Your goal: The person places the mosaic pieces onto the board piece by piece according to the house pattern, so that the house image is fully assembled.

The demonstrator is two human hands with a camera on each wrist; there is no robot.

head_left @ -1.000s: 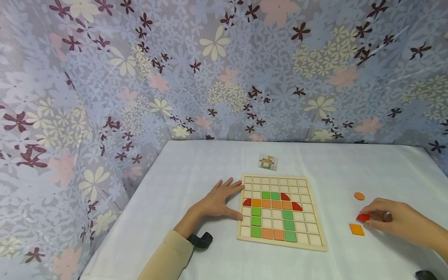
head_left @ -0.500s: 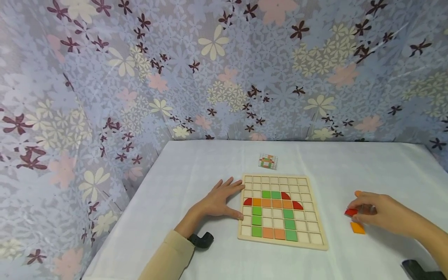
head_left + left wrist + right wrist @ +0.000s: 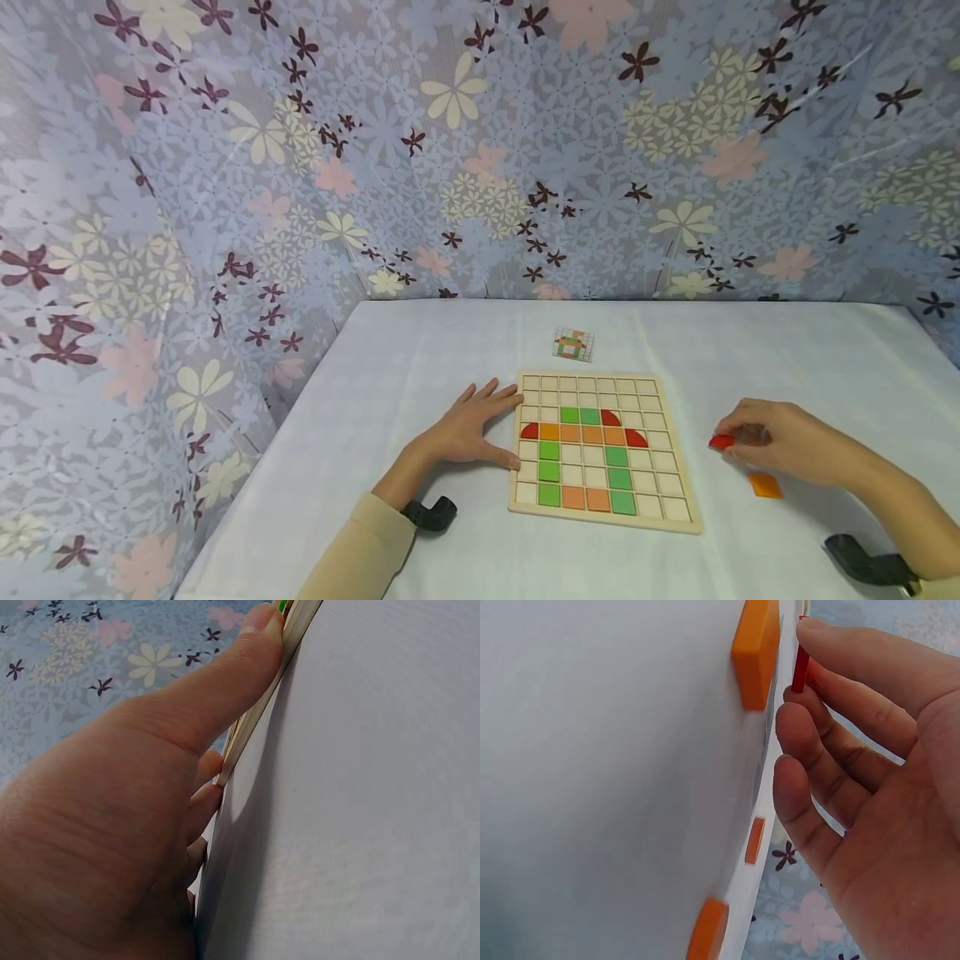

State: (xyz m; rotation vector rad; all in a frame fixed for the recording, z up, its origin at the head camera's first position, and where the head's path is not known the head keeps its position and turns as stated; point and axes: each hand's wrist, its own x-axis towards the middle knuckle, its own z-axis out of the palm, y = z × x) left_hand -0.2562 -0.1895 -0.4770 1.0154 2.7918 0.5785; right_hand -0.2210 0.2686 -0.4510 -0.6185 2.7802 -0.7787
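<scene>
A wooden grid board (image 3: pixel 678 500) lies on the white table, with green, orange and red tiles set in some of its cells. My left hand (image 3: pixel 472 425) rests at the board's left edge, fingers spread; in the left wrist view its thumb (image 3: pixel 225 682) touches the rim. Right of the board, my right hand (image 3: pixel 783 442) pinches a red tile (image 3: pixel 722 442) between thumb and fingers. That tile (image 3: pixel 801 667) appears edge-on in the right wrist view. Below the right hand lies an orange square tile (image 3: pixel 766 485).
A small pattern card (image 3: pixel 573 344) lies behind the board. Several orange pieces show in the right wrist view, among them a near block (image 3: pixel 756 656) and a lower piece (image 3: pixel 708 930). A flowered curtain (image 3: pixel 480 167) hangs behind the table.
My right hand has moved left with the red tile, away from the orange square and closer to the board. The orange disc is now hidden from the head view. My left hand stays put.
</scene>
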